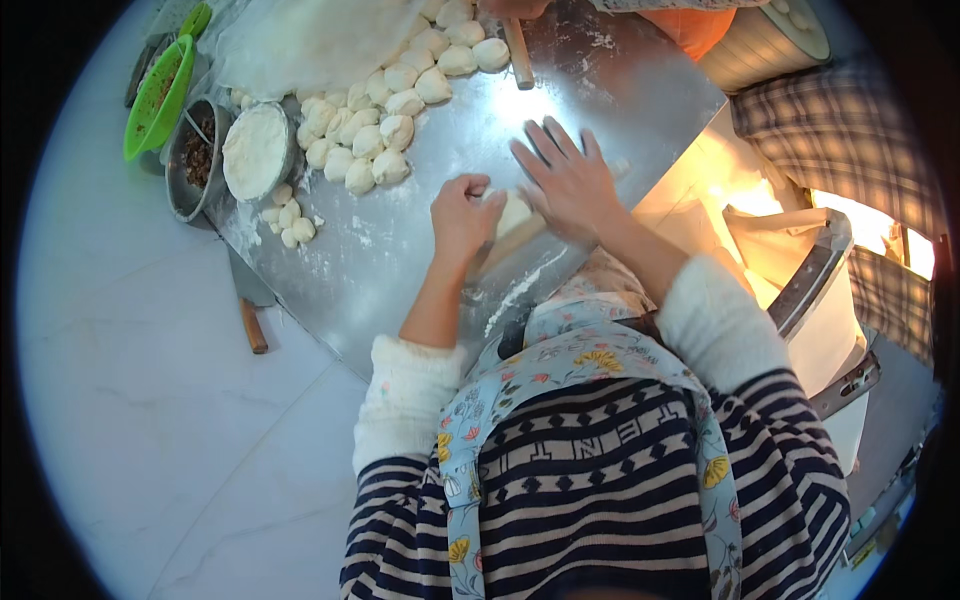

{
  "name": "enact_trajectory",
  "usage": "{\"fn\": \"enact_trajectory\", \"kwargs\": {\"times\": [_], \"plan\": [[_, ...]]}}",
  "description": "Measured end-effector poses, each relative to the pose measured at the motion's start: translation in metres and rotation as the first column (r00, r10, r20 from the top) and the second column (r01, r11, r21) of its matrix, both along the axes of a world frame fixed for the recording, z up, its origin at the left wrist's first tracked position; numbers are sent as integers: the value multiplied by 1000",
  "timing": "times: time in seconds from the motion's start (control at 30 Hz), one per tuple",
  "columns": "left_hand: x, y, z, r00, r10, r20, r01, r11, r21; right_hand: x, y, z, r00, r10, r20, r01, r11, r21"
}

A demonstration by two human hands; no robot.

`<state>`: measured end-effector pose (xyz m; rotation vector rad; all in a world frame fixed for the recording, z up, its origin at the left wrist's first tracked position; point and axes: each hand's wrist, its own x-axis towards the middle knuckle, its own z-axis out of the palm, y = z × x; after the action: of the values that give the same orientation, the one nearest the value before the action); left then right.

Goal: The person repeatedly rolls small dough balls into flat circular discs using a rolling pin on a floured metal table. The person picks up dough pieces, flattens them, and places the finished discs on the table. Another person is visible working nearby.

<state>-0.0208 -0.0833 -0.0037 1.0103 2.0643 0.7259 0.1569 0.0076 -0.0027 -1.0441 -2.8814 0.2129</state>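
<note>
Over the metal tabletop point(360, 247), my left hand point(463, 221) is curled, its thumb at the edge of a pale flattened piece of dough point(514, 216). Whether the fingers pinch the dough is hidden. A wooden rolling pin point(514, 244), blurred, lies slantwise on the near side of the dough, between my hands. My right hand point(568, 180) is flat with its fingers spread, its palm at the pin's far right end. Loose flour point(525, 289) streaks the metal close to my apron.
Many dough balls point(367, 142) lie beyond my left hand, partly under a plastic sheet point(300, 45). Left stand a flour bowl point(256, 154), a metal filling bowl point(196, 150) and a green basin point(157, 97). Another person's hand point(517, 7) is near a second rolling pin point(519, 56). A wooden handle point(253, 326) juts out.
</note>
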Motion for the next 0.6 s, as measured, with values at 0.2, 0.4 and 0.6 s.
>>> {"fn": "enact_trajectory", "kwargs": {"times": [0.2,0.4,0.6], "plan": [[-20,-2,3,931,-235,-281,216,971,-99,-17,4,-17,995,91,-50,-93,994,-49],[-15,-33,-17,957,76,278,-103,991,84,-21,0,-9,988,124,-94,-122,992,26],[-14,0,19,969,-167,-184,129,970,-205,-37,10,-23,972,139,-188,-146,989,-23]]}}
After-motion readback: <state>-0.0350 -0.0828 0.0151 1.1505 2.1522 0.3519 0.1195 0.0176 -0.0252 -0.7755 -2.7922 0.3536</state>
